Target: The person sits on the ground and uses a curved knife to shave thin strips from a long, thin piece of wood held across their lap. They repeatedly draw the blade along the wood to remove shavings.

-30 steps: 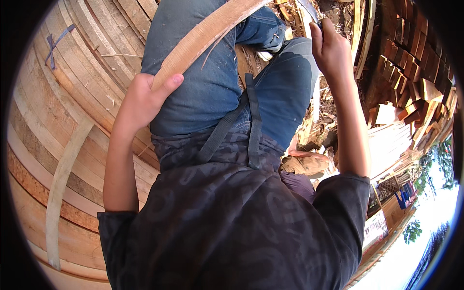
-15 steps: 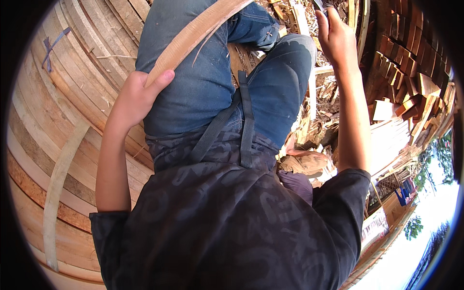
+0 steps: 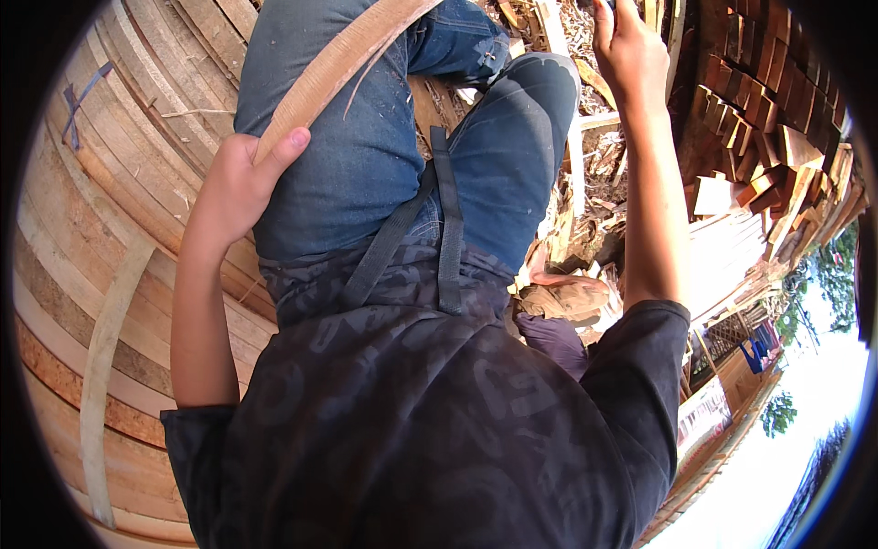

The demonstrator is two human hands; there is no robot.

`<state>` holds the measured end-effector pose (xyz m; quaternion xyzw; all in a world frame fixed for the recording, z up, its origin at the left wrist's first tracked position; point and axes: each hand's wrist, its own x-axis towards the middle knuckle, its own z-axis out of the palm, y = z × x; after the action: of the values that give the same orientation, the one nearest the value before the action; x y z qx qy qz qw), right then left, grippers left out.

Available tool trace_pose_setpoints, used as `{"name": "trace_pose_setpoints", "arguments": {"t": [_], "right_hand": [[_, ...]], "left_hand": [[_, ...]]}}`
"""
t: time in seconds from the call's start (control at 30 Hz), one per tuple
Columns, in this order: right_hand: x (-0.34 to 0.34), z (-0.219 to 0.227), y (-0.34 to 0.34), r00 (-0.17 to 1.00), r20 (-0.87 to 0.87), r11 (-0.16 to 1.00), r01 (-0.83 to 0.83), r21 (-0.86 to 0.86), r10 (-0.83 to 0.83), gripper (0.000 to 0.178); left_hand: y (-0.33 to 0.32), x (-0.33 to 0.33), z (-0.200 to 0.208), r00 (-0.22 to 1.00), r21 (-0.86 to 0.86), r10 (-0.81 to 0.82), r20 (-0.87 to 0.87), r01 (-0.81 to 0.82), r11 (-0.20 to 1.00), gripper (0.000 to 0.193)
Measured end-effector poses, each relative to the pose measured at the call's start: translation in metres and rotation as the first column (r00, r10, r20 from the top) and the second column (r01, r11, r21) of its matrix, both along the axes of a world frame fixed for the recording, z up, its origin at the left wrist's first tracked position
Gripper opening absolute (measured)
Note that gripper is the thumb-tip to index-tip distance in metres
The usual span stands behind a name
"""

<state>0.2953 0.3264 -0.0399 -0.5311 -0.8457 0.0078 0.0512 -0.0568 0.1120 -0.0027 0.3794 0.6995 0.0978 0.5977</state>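
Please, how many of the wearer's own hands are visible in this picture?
2. The left hand grips the lower end of the wood strip; the right hand is at upper right, where the top edge may hide some fingertips.

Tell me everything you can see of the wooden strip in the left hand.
The wooden strip is long, flat and pale tan, with fine lines on its face. It looks curved, though the fisheye may add to that. A thin sliver hangs partly split from its lower edge. The left hand grips its near end, thumb on the visible side. From there it slants up and right across the blue jeans, contact unclear, and leaves the picture at the top, its far end unseen.
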Motion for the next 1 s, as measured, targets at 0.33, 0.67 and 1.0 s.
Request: {"name": "trace_pose_setpoints", "arguments": {"t": [0.33,0.67,1.0], "right_hand": [[0.031,-0.002,0.003,0.997,0.028,0.994,0.073,-0.083,-0.071,0.035],[0.017,0.014,-0.035,0.980,-0.194,0.960,-0.004,-0.280,-0.052,0.028],[-0.070,0.017,-0.103,0.899,-0.366,0.947,0.137,-0.290,-0.242,0.038]], "left_hand": [[-0.005,-0.008,-0.004,1.000,-0.003,0.021,0.022,-0.021,1.000,0.055],[-0.011,-0.014,-0.012,0.994,-0.019,0.037,0.103,-0.035,0.999,0.056],[-0.002,-0.026,-0.017,0.965,-0.134,0.074,0.250,-0.042,0.990,0.061]]}}
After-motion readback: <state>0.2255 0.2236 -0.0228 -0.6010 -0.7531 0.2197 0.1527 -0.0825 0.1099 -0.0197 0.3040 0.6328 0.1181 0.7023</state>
